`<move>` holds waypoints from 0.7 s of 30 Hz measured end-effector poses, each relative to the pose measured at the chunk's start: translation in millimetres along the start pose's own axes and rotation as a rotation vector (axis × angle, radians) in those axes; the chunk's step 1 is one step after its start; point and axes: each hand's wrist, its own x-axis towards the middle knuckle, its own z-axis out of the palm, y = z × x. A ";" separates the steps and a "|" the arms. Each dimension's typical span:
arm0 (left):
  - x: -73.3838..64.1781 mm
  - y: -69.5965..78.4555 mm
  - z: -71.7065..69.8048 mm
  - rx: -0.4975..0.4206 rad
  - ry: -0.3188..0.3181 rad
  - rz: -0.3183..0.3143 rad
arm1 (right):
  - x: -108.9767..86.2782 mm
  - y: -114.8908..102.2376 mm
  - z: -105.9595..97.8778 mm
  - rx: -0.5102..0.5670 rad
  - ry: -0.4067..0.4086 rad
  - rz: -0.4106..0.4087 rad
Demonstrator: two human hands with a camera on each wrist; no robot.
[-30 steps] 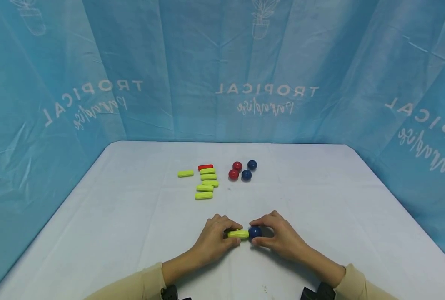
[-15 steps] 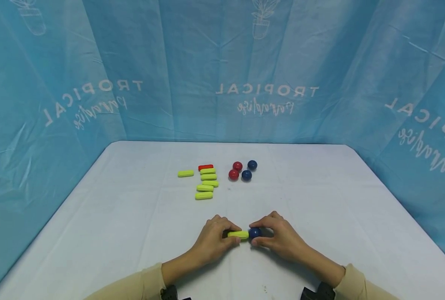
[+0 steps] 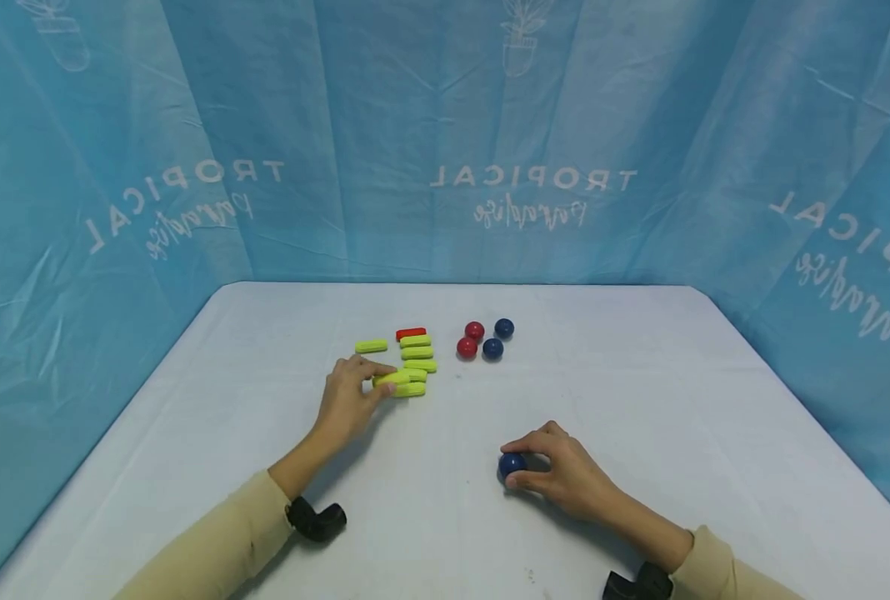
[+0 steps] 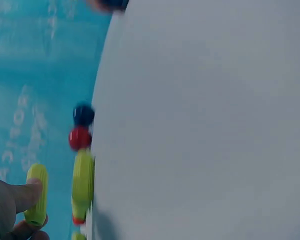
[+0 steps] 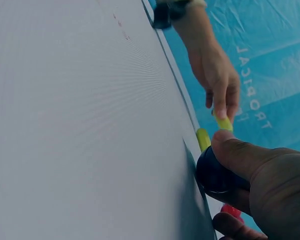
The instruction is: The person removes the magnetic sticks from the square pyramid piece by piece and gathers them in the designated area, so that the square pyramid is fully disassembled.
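Note:
My left hand (image 3: 347, 400) pinches a yellow-green ridged rod (image 3: 389, 379) between thumb and fingers. In the head view this rod overlaps the left ends of the nearest rods in a column of yellow-green rods (image 3: 417, 353). The left wrist view shows the held rod (image 4: 36, 200) apart from the lying ones. My right hand (image 3: 568, 475) holds a dark blue ball (image 3: 512, 466) near the front middle of the white table, thumb on the near side and fingers on the far side. The right palm partly covers that ball (image 5: 215, 172) in the right wrist view.
One red rod (image 3: 411, 333) lies behind the column, and a single yellow-green rod (image 3: 371, 346) lies to its left. Two red balls (image 3: 467, 347) and two blue balls (image 3: 493, 348) sit to its right. A blue printed curtain (image 3: 445, 225) surrounds the white table (image 3: 640, 375).
My left hand has carried the yellow-green rod away from the blue ball, forward and left to the column of rods. The right hand with its ball has stayed almost still.

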 end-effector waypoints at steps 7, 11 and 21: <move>43.2 -36.7 -4.3 0.085 -0.001 -0.074 | -0.9 0.6 1.2 0.012 -0.010 0.013; 56.6 -46.0 -3.3 0.144 -0.024 -0.105 | -0.1 0.9 1.9 0.007 -0.006 0.008; 61.4 -50.1 -0.1 0.184 -0.113 -0.143 | 0.6 1.9 0.4 0.008 -0.014 0.027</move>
